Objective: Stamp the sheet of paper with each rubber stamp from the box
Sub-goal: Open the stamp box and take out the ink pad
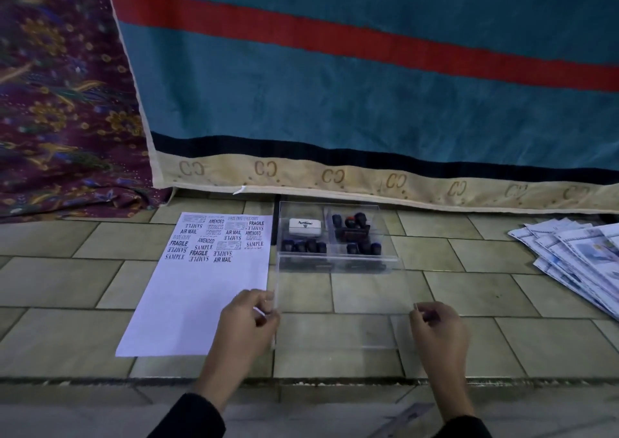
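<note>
- Tiled floor [469, 290], beige, carrying everything in view.
- White sheet of paper [201, 297] flat on the floor at left, angled a little, far end near the hanging cloth.
- Upper third of the sheet crowded with dark stamp marks: FRAGILE, SAMPLE, AIR MAIL, AMENDED, some printed upside down; lower part blank.
- Clear plastic box [335, 263] just beside the sheet's right edge, open, split into compartments.
- White ink pad [304, 227] marked "Artline" in the far-left compartment.
- Dark-handled rubber stamps [351, 224] clustered in the far-right compartment, one with a red top; more in the near-left and near-right compartments.
- Clear lid [341, 303] held out flat on the near side of the box, far edge at the box's front wall, floor tiles visible through it.
- Left hand [249, 318] pinched on the lid's near-left corner, fingers closed around the edge, partly over the sheet's lower right corner.
- Right hand [437, 328] pinched on the lid's near-right corner, thumb and fingers closed on the edge.
- Dark sleeves at both wrists.
- Teal cloth [368, 79] with a red stripe, dark band and tan border hanging behind the box.
- Purple floral fabric [60, 102] at far left.
- Fanned stack of printed papers [576, 256] on the floor at right, well apart from the box.
</note>
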The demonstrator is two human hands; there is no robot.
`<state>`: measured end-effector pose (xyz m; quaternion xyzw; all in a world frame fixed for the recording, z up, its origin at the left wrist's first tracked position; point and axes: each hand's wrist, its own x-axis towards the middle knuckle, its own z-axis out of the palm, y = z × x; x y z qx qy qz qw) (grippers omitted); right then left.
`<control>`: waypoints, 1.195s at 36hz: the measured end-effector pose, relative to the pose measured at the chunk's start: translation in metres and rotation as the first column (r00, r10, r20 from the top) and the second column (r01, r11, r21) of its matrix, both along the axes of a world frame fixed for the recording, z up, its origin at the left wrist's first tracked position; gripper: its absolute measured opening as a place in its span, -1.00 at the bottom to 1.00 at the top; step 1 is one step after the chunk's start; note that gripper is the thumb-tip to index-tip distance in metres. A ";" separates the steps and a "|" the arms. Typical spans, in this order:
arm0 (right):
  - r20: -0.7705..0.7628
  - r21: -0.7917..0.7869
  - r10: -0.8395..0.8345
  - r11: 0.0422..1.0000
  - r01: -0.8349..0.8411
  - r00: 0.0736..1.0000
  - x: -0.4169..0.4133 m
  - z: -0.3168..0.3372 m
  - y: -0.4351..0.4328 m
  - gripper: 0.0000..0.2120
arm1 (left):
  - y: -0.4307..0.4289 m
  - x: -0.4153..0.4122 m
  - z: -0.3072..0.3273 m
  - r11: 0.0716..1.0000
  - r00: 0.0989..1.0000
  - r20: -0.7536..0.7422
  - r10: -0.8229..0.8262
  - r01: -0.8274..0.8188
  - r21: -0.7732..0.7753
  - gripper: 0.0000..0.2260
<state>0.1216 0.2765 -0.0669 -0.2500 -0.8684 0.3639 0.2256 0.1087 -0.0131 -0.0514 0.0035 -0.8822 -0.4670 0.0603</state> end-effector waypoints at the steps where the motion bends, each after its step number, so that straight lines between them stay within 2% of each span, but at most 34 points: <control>1: 0.015 0.000 -0.008 1.000 0.008 1.000 0.003 -0.005 0.000 -0.95 | 0.000 0.004 -0.004 1.000 1.000 0.012 0.003 -0.003 0.011 -0.85; 5: 0.071 -0.046 0.001 0.999 0.003 0.998 0.011 -0.012 -0.002 -0.98 | 0.000 0.009 -0.012 1.000 1.000 0.029 -0.006 0.007 -0.013 -0.77; 12: 0.090 0.015 0.040 0.999 -0.042 0.995 0.012 -0.008 -0.005 -0.96 | 0.000 -0.005 -0.015 0.992 0.997 0.077 -0.031 0.040 -0.121 -0.85; 21: 0.156 0.012 0.068 0.997 -0.071 0.985 0.009 -0.010 -0.004 -0.86 | 0.002 -0.007 -0.018 0.964 0.987 0.160 -0.029 0.070 -0.258 -0.91; 23: 0.181 0.044 0.073 0.996 -0.082 0.981 0.006 -0.008 -0.003 -0.86 | 0.001 -0.006 -0.013 0.967 0.988 0.156 -0.009 0.048 -0.251 -0.77; 28: 0.019 0.155 0.129 0.979 -0.130 0.991 -0.015 0.023 -0.020 -0.80 | -0.011 -0.014 0.000 0.971 1.000 0.025 0.016 -0.010 -0.239 -0.92; 33: -0.022 0.243 0.376 0.901 -0.360 0.926 -0.081 0.061 -0.058 -0.87 | -0.021 -0.043 -0.009 0.959 0.990 -0.138 -0.033 -0.007 -0.283 -0.82; 36: 0.098 0.302 0.502 0.808 -0.506 0.859 -0.126 0.071 -0.085 -0.84 | -0.023 -0.059 -0.022 0.922 0.976 -0.211 -0.054 -0.032 -0.386 -0.77; 39: 0.243 0.314 0.606 0.690 -0.652 0.758 -0.162 0.074 -0.106 -0.81 | -0.023 -0.067 -0.033 0.878 0.974 -0.215 -0.073 -0.040 -0.477 -0.74; 43: 0.373 0.279 0.599 0.656 -0.701 0.708 -0.196 0.072 -0.124 -0.74 | -0.022 -0.068 -0.047 0.837 0.974 -0.214 -0.071 -0.059 -0.544 -0.69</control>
